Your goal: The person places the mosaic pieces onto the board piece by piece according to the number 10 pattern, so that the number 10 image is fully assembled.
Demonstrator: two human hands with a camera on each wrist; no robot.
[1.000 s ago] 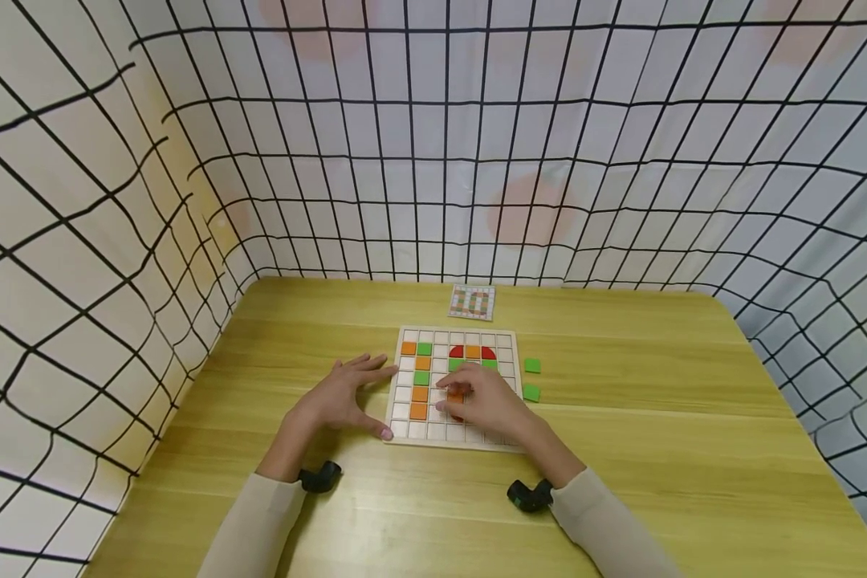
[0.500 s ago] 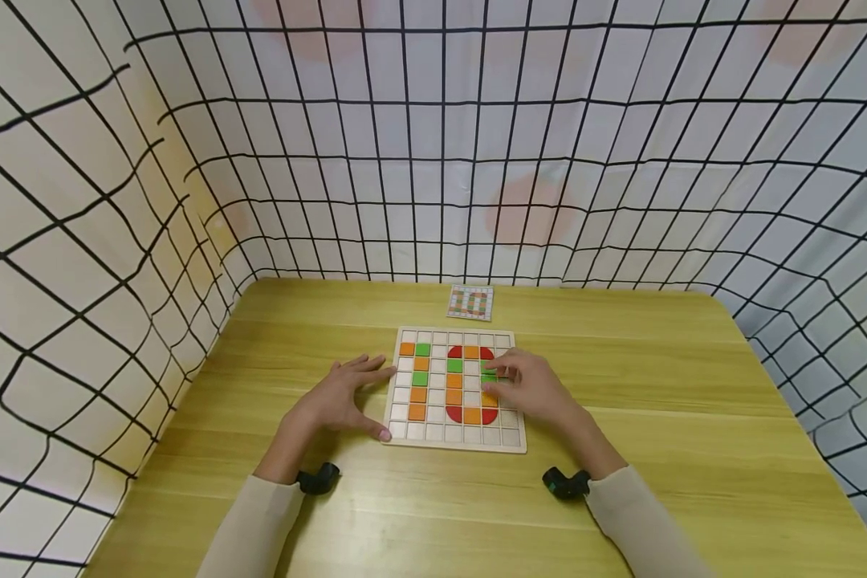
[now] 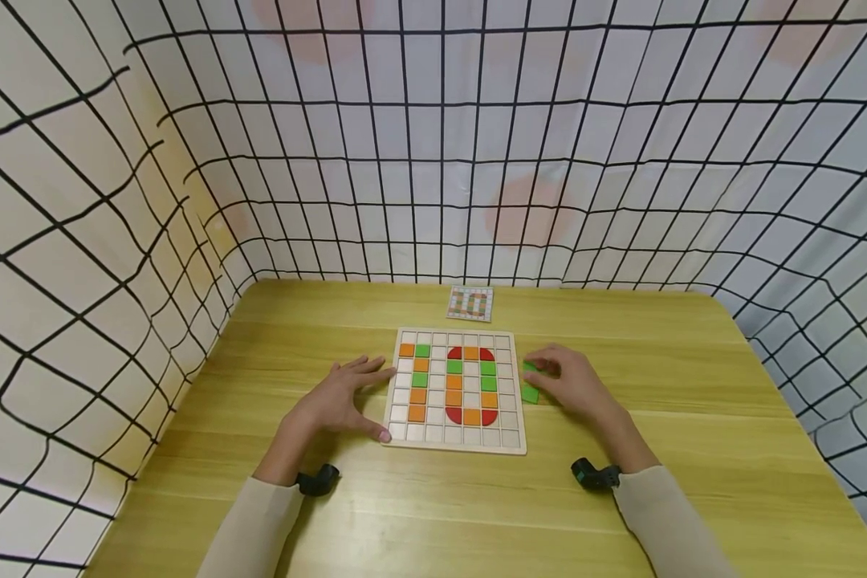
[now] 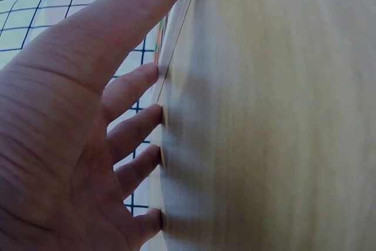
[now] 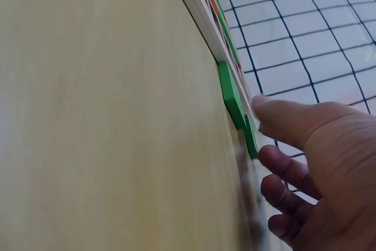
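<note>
A light square grid board (image 3: 436, 399) lies on the table with orange (image 3: 417, 396), green and red tiles set in its cells. My left hand (image 3: 339, 397) lies at its left side, fingers spread; the thumb touches the near-left corner and the fingertips the left edge. Just off the right edge are two loose green tiles, the nearer one (image 3: 530, 394) in plain sight and the farther one (image 3: 529, 366) partly covered. My right hand (image 3: 567, 381) is over them; in the right wrist view the thumb and forefinger stand apart beside a green tile (image 5: 251, 138).
Behind the board lies a small printed card (image 3: 470, 304) with a coloured grid pattern. White walls with a black grid (image 3: 433, 185) enclose the wooden table (image 3: 433, 514). A black device (image 3: 596, 474) is worn at each wrist.
My right hand has moved rightward off the board to the loose green tiles, uncovering the board's red, orange and green tile ring. The left hand has stayed at the left edge.
</note>
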